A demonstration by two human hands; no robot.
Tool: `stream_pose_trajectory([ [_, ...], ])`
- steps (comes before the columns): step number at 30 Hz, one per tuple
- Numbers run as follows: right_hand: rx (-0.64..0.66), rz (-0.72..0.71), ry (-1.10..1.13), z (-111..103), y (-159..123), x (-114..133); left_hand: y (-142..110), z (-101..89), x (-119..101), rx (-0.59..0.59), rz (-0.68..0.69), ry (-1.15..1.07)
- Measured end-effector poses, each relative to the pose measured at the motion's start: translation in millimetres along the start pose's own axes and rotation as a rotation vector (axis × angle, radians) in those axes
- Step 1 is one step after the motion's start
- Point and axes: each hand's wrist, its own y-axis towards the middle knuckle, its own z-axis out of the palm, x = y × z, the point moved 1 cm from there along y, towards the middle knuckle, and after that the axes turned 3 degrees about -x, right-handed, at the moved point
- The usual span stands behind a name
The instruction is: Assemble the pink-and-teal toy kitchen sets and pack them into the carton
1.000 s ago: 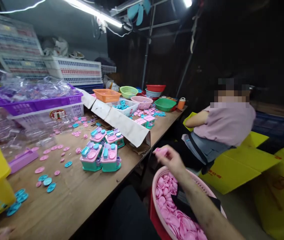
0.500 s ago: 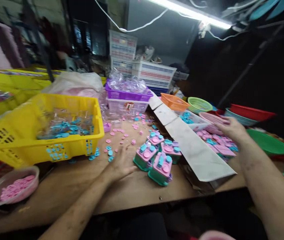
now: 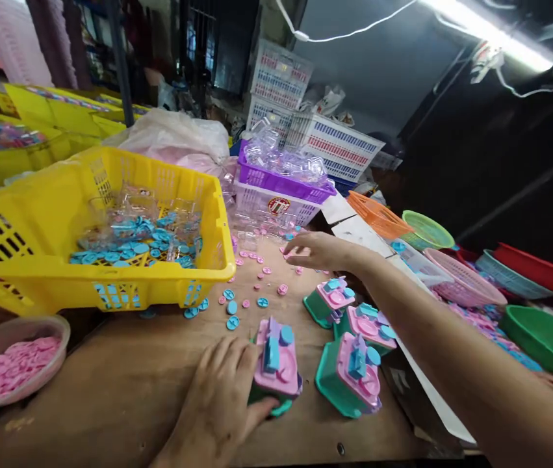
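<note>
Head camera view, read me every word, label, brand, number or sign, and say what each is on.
No text reads clearly enough to quote.
Round emblem on the pale basket under the purple basket: letter-like marks inside, too small and blurred to read.
Any other markings: too small or blurred to make out.

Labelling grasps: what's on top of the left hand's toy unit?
On the toy unit: a raised blue block, a round blue piece, a pink disc and a purple piece. The left hand covers part of its left side; its underside is hidden.
</note>
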Motion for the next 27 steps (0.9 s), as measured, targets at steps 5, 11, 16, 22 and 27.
stream_pose_trajectory([
  [5, 0.063, 0.022, -0.037, 67.7, 128.6, 16.9, -48.6, 21.7, 41.5, -0.16, -0.008, -0.224],
  [11, -0.151, 0.168, 0.113, 64.7, 140.3, 15.9, -40.5, 26.4, 61.6, -0.008, -0.023, -0.458],
  [16, -0.417, 0.174, 0.423, 23.7, 24.0, 38.5, -33.7, 18.5, 51.8, -0.056, 0.085, -0.432],
  [22, -0.574, 0.095, 0.924, 80.9, -124.0, 119.8, -11.6, 7.7, 34.3, 0.03, 0.1, -0.445],
  [27, -0.711, 0.196, 0.914, 155.8, -144.1, 146.4, -3.1, 7.1, 30.5, 0.041, 0.111, -0.507],
])
